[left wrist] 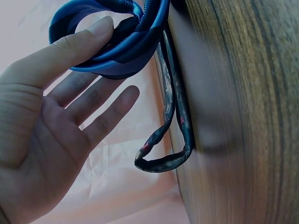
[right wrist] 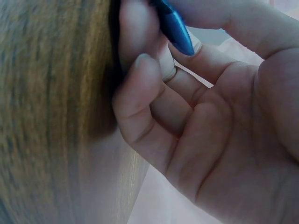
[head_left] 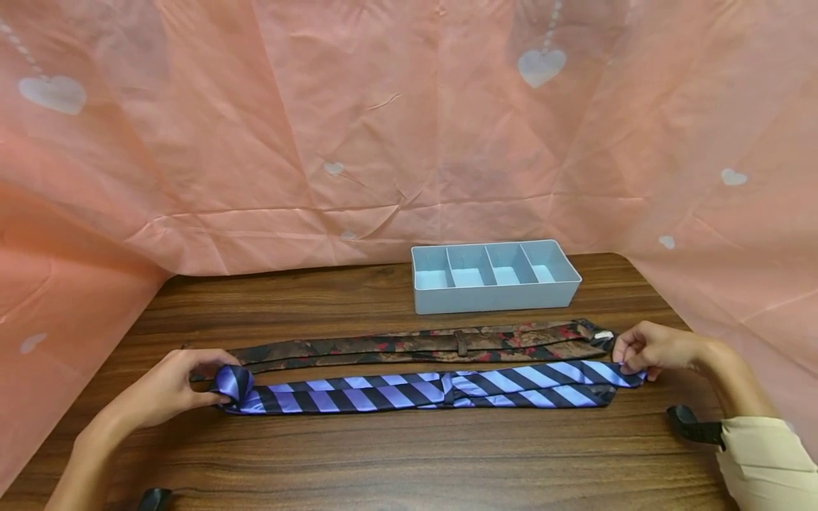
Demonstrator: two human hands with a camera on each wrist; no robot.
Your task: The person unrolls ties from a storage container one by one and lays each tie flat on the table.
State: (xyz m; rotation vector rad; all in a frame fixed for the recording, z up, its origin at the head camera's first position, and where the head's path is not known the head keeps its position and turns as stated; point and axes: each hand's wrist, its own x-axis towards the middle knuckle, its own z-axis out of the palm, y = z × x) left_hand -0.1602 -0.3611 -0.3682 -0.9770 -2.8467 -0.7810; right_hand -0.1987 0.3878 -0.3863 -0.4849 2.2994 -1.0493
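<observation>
A necktie with purple-blue and black stripes (head_left: pixel 396 392) lies lengthwise across the table, folded double. At its left end my left hand (head_left: pixel 169 390) holds a rounded loop of the tie (head_left: pixel 233 383), thumb against it; in the left wrist view the thumb reaches into the loop (left wrist: pixel 114 65). My right hand (head_left: pixel 661 348) pinches the striped tie's right tip, and a blue corner (right wrist: pixel 177 30) pokes out between the fingers in the right wrist view. Just behind lies a brown floral necktie (head_left: pixel 383 345), also doubled, its narrow loop (left wrist: pixel 166 161) showing below my left hand.
A pale blue tray (head_left: pixel 492 298) with several compartments stands at the back of the wooden table (head_left: pixel 409 454). Pink cloth with white hearts (head_left: pixel 409 128) encloses the back and both sides. Dark straps (head_left: pixel 693 426) hang near each wrist.
</observation>
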